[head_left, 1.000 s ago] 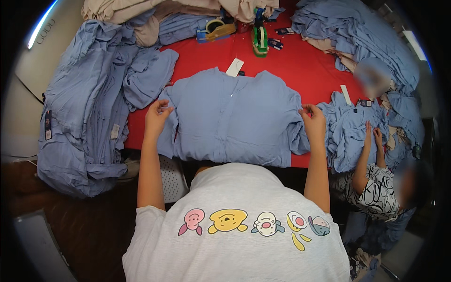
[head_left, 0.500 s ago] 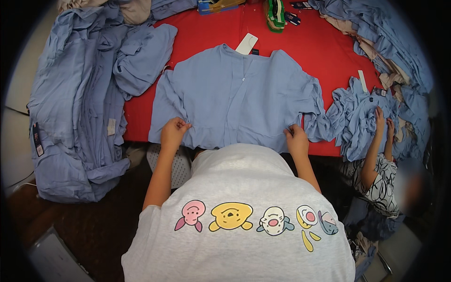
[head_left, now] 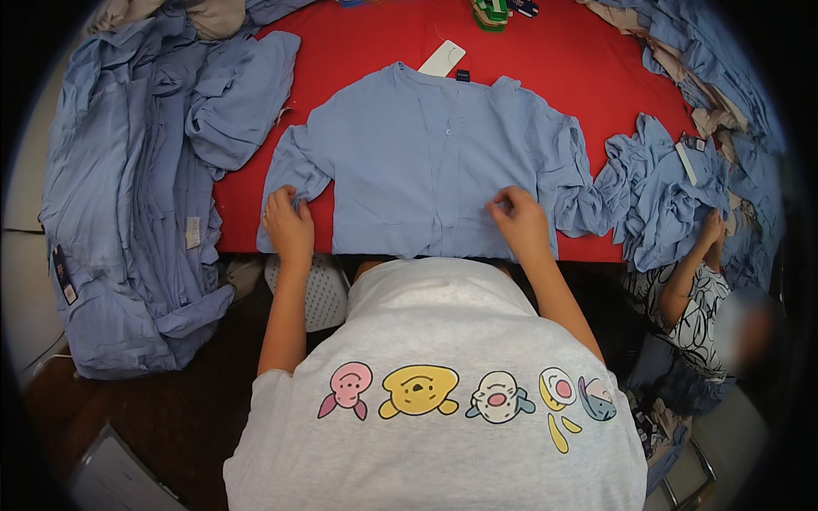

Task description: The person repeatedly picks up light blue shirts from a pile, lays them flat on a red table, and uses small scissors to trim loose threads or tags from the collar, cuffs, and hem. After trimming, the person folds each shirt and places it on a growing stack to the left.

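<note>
A light blue blouse (head_left: 396, 162) lies front side up on the red table, its hem along the near edge and its neckline away from me. At its left sleeve is my left hand (head_left: 288, 226), thumb and fingers bent round the cloth near the cuff. My right hand (head_left: 521, 225) rests over the lower right part of the blouse, fingers loosely curled, with a gap between thumb and fingertips and no cloth between them. A white tag (head_left: 441, 59) sticks out past the neckline. The right sleeve is rumpled and reaches toward another crumpled blue garment (head_left: 660, 200).
A tall pile of blue garments (head_left: 119, 187) hangs over the table's left end. More blue and beige clothes (head_left: 728, 94) line the right side. A co-worker's hand (head_left: 712, 226) is by the crumpled garment. Green-banded items (head_left: 491, 14) lie at the far edge.
Both hands have let go of the hem. My left hand has moved to the left sleeve, which now lies apart from the body; my right hand has shifted slightly up and left. The blouse lies flatter.
</note>
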The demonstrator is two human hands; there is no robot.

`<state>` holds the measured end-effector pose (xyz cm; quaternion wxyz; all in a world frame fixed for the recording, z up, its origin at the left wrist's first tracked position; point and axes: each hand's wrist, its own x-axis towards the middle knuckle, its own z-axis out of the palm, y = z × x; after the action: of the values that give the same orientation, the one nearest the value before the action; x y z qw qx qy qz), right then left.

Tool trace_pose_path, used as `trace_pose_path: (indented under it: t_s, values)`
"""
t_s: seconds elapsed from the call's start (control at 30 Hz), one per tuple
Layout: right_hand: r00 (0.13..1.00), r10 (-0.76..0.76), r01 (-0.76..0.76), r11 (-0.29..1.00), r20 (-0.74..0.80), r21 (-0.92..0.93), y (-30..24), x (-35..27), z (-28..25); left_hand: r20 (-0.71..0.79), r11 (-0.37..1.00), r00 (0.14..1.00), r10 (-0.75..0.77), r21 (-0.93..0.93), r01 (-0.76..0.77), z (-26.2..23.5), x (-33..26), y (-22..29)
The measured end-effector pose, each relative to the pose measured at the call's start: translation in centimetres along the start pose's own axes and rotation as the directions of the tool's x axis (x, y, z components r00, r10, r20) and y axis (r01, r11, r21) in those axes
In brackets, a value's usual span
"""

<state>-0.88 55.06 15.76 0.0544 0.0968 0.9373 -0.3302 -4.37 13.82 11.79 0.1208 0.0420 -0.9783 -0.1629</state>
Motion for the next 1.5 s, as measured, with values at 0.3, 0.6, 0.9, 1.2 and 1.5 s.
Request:
trace_pose_path:
  t_s: [0.3,0.6,0.9,1.2,1.5]
  values:
    - [0.908,-0.026,0.057,0.996,0.417,-0.062,-3.2,0.2,5.7,0.130,0.964,0.957,0.258,-0.105,-0.246,3.0,-2.3,7.1]
    - [0.887,0.290,-0.403,0.865,0.358,0.298,3.5,-4.8,4.2,0.153,0.946,0.947,0.283,-0.209,-0.249,3.9,-3.7,3.6]
    - [0.996,0.071,-0.081,0.971,0.052,0.225,0.3,-0.4,2.2,0.064,0.833,0.874,0.481,-0.343,-0.433,2.9,-1.9,10.3]
    - [0.921,-0.375,0.390,0.890,-0.107,0.236,-4.2,2.9,6.3,0.335,0.615,0.518,0.787,-0.360,-0.702,8.9,-2.2,15.7]
    - [0.859,-0.499,0.442,0.837,-0.118,-0.321,3.1,6.9,2.7,0.341,0.452,0.338,0.877,-0.348,-0.821,7.2,-1.5,15.0]
